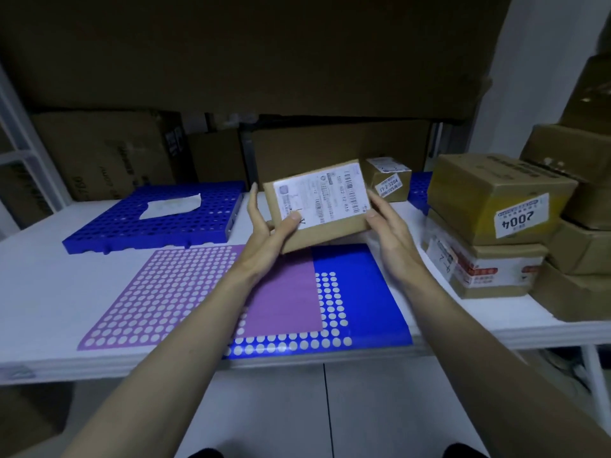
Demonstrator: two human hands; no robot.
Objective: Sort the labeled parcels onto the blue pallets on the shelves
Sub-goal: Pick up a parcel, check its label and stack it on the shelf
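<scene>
A flat brown parcel (334, 226) with a white shipping label is held up above the white shelf, tilted toward me. My left hand (267, 226) grips its left edge, thumb on the label. My right hand (386, 223) grips its right edge. A blue perforated pallet (132, 226) lies at the back left with a white packet (172, 204) on it. A second blue pallet (418, 188) shows at the back right, carrying a small labeled box (388, 180). A flat blue and purple dotted patch (360, 292) covers the shelf surface under my forearms.
Stacked labeled cartons (496, 206) stand at the right of the shelf, with more brown boxes (582, 246) behind them. Large cardboard boxes (105, 153) line the back wall. The shelf's front edge (297, 358) runs across the view, floor below it.
</scene>
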